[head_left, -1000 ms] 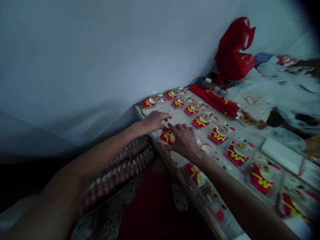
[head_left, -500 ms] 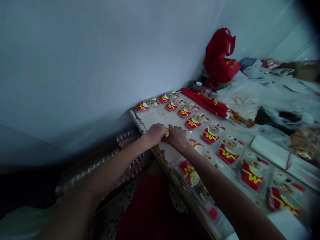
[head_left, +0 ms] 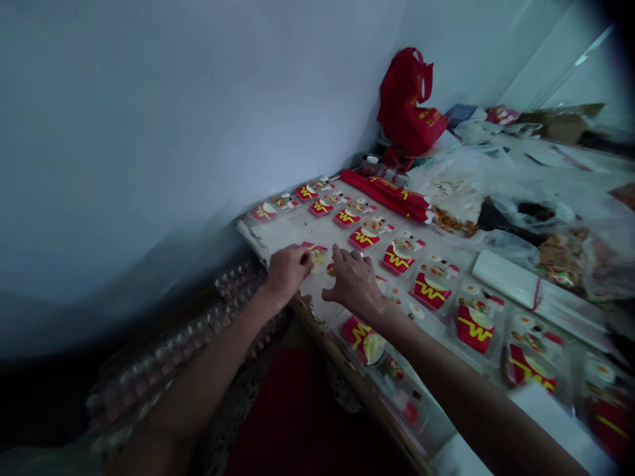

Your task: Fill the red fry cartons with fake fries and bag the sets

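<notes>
Near the table's front edge, my left hand (head_left: 288, 272) is closed in a pinch at the edge of a small red piece with yellow marks and a pale yellow part (head_left: 317, 260). Across from it, my right hand (head_left: 353, 279) hovers with thumb and fingers apart, and nothing shows in its grip. A small round coloured item (head_left: 331, 269) shows beside its fingertips. Close to my right wrist lies a clear plastic pack (head_left: 364, 340) with a red, yellow-zigzag piece in it. Rows of similar packs (head_left: 397, 258) with small food-shaped pieces spread over the white table (head_left: 288, 235).
A red bag (head_left: 409, 109) stands by the wall, with folded red bags (head_left: 387, 194) before it. Plastic bags of small parts (head_left: 454, 221) and a white bundle of sleeves (head_left: 526, 277) lie right. Stacked clear plastic trays (head_left: 173, 363) sit low on the left.
My hands were together around a small piece; now they are apart. My left hand has drawn left with the red piece, and my right hand has opened. The view has shifted right.
</notes>
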`<act>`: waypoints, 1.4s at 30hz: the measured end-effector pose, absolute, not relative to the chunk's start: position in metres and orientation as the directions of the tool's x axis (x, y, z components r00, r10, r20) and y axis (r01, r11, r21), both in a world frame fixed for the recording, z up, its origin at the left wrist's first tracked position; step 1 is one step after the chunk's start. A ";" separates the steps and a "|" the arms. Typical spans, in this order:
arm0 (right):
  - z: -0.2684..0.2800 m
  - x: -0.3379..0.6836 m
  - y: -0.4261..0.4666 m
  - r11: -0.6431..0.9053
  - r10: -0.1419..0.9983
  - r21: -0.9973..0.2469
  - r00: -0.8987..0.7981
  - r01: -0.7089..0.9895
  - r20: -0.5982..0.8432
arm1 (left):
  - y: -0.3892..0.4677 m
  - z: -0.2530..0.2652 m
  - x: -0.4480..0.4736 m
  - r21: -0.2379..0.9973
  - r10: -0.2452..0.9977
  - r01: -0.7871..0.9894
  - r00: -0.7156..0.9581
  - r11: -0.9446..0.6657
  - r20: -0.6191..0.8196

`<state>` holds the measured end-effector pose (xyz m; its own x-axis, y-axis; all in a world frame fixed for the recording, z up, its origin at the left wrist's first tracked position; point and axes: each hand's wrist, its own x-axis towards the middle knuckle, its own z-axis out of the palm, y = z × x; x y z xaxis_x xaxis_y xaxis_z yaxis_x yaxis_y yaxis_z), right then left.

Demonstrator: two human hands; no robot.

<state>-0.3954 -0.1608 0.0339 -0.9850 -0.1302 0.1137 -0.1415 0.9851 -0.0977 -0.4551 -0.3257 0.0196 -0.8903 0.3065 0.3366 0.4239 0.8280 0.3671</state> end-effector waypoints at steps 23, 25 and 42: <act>0.013 -0.360 -0.131 -0.360 0.151 -0.867 -0.896 0.344 -0.418 | -0.335 0.014 -0.436 0.746 0.114 0.283 -0.956 0.603 0.271; 0.011 -0.354 -0.135 -0.406 0.092 -0.824 -0.879 0.396 -0.468 | -0.334 0.012 -0.432 0.737 0.146 0.316 -0.947 0.598 0.287; -0.001 -0.329 -0.187 -0.674 -0.009 -0.697 -0.947 0.243 -0.322 | -0.306 0.043 -0.343 0.673 0.322 0.442 -0.896 0.593 0.305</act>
<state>-0.3290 -0.1868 -0.0015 -0.9467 -0.0091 -0.3219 0.2435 -0.6745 -0.6970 -0.3429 -0.3064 0.0432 -0.8961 0.3224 0.3050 0.4423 0.5927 0.6731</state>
